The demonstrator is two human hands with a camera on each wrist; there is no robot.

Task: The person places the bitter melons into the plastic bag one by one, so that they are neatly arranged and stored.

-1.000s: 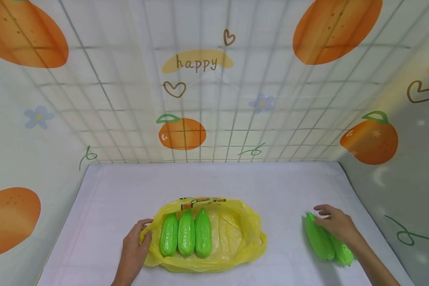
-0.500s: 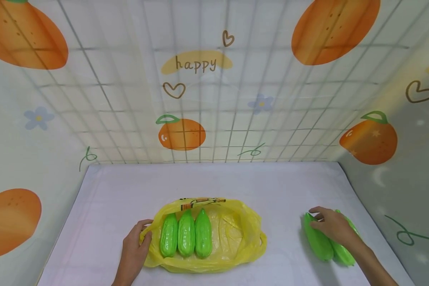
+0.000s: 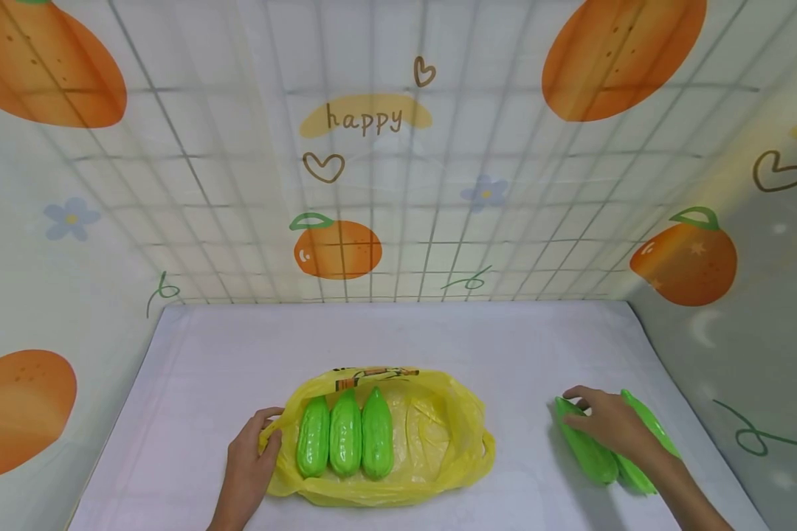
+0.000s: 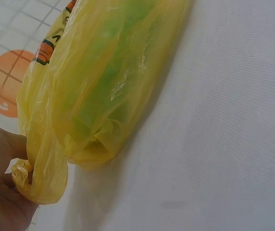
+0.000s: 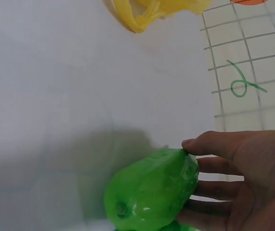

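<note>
Next to the yellow plastic bag (image 3: 465, 450), my left hand (image 3: 251, 450) grips its left handle (image 4: 51, 180) between thumb and fingers. The bag lies with its mouth wide open, and three glossy green gourds (image 3: 346, 435) lie side by side in its left half. At the right, my right hand (image 3: 611, 422) holds another green gourd (image 3: 594, 457) near its pointed end. The thumb and the curled fingers are on opposite sides of it in the right wrist view. More green gourd (image 3: 651, 420) shows beyond the hand and below the arm, partly hidden by them.
A white cloth (image 3: 525, 346) covers the table. Walls of printed fabric (image 3: 398, 192) with oranges and grid lines stand at the back and sides. The bag's right handle (image 3: 488, 450) faces the gourds at the right.
My right hand has moved slightly left, and the pointed end of the gourd it holds has swung left with it. More of the gourd behind now shows. The left hand and bag stay put.
</note>
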